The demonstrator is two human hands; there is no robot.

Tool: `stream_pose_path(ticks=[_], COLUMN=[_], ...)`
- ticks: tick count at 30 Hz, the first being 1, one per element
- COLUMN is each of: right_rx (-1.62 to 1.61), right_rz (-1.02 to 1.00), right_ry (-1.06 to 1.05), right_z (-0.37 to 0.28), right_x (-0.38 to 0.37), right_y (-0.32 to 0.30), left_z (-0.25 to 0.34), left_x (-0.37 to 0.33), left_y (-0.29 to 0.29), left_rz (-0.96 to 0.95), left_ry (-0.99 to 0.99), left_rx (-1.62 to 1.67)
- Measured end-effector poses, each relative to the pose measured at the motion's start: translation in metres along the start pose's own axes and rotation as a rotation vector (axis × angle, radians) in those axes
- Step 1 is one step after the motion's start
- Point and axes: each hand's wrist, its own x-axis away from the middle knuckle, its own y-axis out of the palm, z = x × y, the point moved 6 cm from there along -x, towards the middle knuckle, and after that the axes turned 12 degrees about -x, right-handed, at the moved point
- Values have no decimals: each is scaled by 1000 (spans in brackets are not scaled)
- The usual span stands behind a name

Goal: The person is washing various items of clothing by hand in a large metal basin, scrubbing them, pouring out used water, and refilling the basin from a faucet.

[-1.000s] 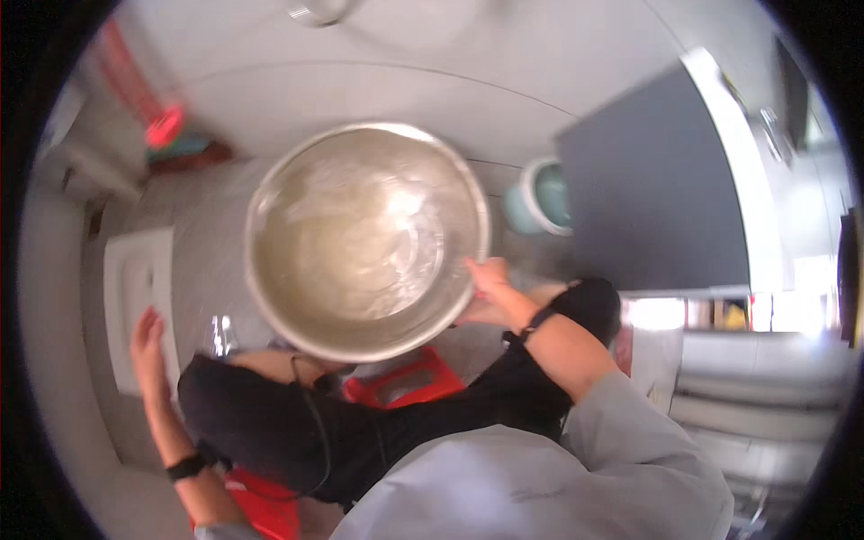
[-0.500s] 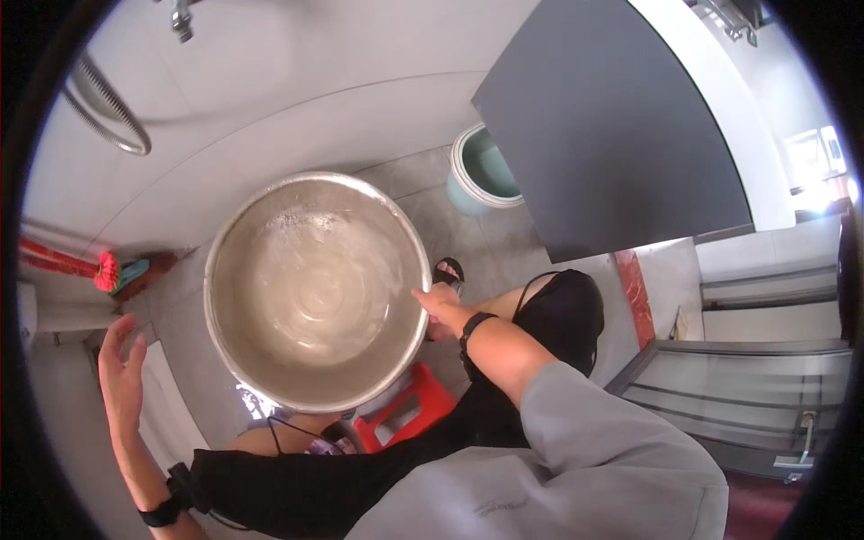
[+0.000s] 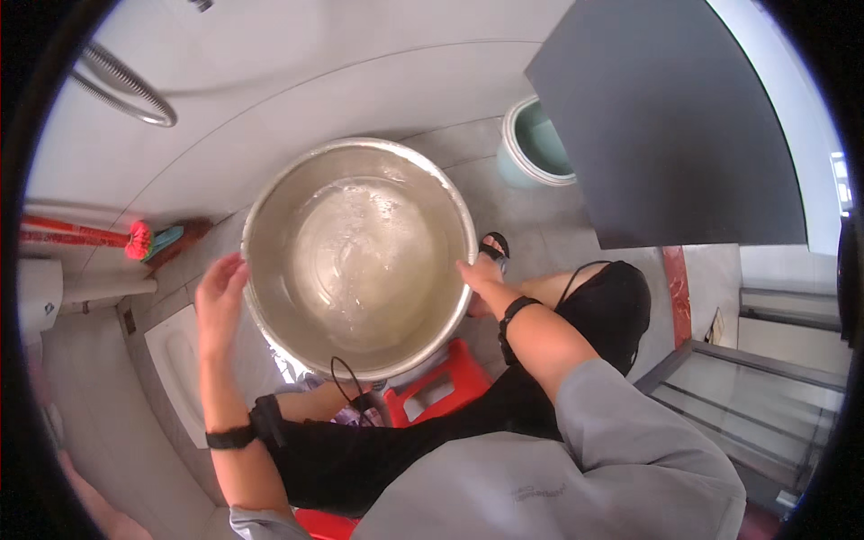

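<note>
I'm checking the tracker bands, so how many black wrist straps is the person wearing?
2. One black wrist strap sits on the left forearm below the left hand; the other wrist strap is behind the right hand, which grips the rim of the metal basin.

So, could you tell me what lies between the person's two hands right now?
In the head view, the large metal basin with shallow water lies between the left hand and the right hand, each hand at its rim.

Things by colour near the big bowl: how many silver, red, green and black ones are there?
Silver: 1, the metal basin
Red: 1, the plastic stool
Green: 1, the bin
Black: 2, the wristbands
Total: 5
Left hand is by the rim; right hand grips it.
</note>
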Motion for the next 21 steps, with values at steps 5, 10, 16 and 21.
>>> stream_pose_path(ticks=[5,10,16,21], right_rx=[-187,-411,-783,-698], right_rz=[188,166,-59,7], right_ry=[-77,83,169,150], right_z=[-2,31,16,-13], right_x=[-26,-68,-54,-15], right_y=[-17,3,3,-35], left_z=[-123,-265,-215,-214], left_x=[-6,53,98,99], left_y=[82,193,189,189], left_rz=[-110,-740,-528,-371], left_ry=[-226,-163,-260,-339], left_rx=[-563,-948,-826,-758])
